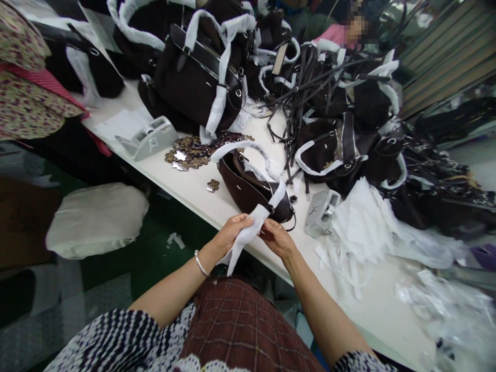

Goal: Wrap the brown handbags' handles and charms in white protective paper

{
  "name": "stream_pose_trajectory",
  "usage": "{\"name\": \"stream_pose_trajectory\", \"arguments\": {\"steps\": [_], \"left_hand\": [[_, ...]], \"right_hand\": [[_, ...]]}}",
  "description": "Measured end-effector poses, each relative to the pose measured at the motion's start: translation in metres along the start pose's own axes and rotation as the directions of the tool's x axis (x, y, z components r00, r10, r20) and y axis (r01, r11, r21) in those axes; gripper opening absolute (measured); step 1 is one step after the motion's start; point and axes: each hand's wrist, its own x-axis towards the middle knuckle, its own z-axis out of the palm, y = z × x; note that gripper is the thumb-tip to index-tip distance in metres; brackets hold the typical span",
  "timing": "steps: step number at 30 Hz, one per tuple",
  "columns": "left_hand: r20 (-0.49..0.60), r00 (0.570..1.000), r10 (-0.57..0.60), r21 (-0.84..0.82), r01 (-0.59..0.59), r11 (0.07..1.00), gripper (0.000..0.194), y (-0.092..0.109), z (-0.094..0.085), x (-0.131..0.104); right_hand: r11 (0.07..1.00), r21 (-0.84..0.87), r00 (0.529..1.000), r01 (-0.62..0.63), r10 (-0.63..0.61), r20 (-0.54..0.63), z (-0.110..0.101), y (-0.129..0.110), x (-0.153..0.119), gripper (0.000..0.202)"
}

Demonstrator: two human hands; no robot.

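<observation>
A small dark brown handbag (248, 188) stands at the table's front edge, its handle wrapped in white paper. Just in front of it, a strip of white wrapping paper (248, 235) lies around a strap of the bag. My left hand (232, 232) pinches the paper from the left, thumb on top. From the right, my right hand (277, 236) grips the same paper close to the bag's side, fingers bent. The loose end of the paper hangs down towards my apron.
Tape dispensers stand at left (149, 139) and right (321, 212). Flower-shaped tags (189, 155) lie behind the bag. White paper sheets (360, 222) are heaped at right. More wrapped handbags (194, 77) and dark straps (298, 103) fill the table's back. A covered stool (98, 219) stands left; another person (337, 33) is behind.
</observation>
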Motion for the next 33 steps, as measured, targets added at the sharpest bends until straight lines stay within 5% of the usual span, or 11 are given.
{"name": "stream_pose_trajectory", "arguments": {"steps": [4,7,11,16,21,27,30,33], "left_hand": [[-0.012,0.997,0.074,0.091,-0.072,0.993,0.044,-0.004,-0.004,0.002],[0.021,0.979,0.202,0.334,-0.197,0.922,0.036,-0.008,-0.004,0.002],[0.023,0.952,0.304,0.571,-0.262,0.778,0.044,-0.005,-0.006,-0.002],[0.144,0.985,0.093,0.472,-0.151,0.869,0.070,0.002,-0.028,-0.023],[0.209,0.978,0.007,0.537,-0.121,0.835,0.040,-0.012,-0.047,-0.037],[0.038,0.953,0.301,0.866,-0.182,0.466,0.009,-0.027,-0.037,-0.037],[0.009,0.906,0.424,0.865,-0.219,0.451,0.023,-0.030,-0.035,-0.042],[0.091,0.814,0.574,0.851,-0.363,0.379,0.035,-0.033,-0.040,-0.046]], "right_hand": [[1.000,-0.001,1.000,-0.027,0.027,-0.005,-0.001,0.006,-0.015,0.044],[0.997,0.024,0.998,-0.067,0.067,0.001,0.011,0.014,-0.028,0.046],[0.996,0.087,0.984,0.018,-0.002,-0.180,0.036,0.023,-0.025,0.037],[0.993,0.069,0.968,0.097,-0.078,-0.239,0.043,0.026,-0.013,0.036],[0.981,0.114,0.938,0.158,-0.113,-0.327,0.050,0.037,-0.015,0.037],[0.915,0.214,0.812,0.342,-0.173,-0.557,0.089,0.055,-0.008,0.041],[0.895,0.205,0.768,0.396,-0.201,-0.608,0.100,0.058,-0.001,0.043],[0.895,0.197,0.764,0.401,-0.209,-0.610,0.104,0.060,0.002,0.043]]}}
